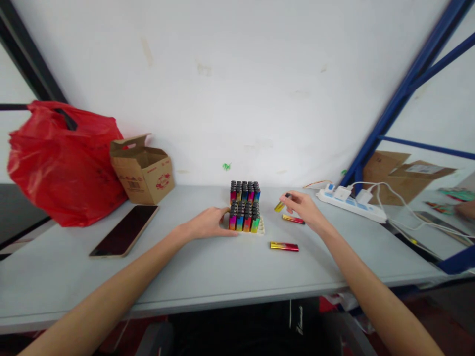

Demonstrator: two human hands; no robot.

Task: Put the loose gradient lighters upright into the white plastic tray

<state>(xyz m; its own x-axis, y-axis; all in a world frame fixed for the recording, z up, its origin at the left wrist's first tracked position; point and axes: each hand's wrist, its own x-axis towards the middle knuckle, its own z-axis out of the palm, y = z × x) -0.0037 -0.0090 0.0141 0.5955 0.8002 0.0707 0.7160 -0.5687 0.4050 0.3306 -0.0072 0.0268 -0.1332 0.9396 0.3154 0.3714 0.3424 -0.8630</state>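
Many colourful lighters (244,221) with black tops stand upright in rows in a white tray (261,226), whose right-hand column of slots shows bare. My left hand (212,222) grips the tray's left side, thumb along the front and fingers behind. Behind it stands a second block of upright lighters (245,191). Between the fingertips of my right hand (299,203) is a yellow lighter (279,205), tilted, just right of the tray. A yellow-red lighter (293,219) lies flat under that hand, and another yellow-red lighter (284,246) lies nearer the front.
A phone (125,231) lies left, before an opened cardboard box (143,173) and a red plastic bag (67,163). At right, a white power strip (352,205) with plugged chargers and cables sits beside a blue metal frame (393,106). A white wall backs the grey table (208,277).
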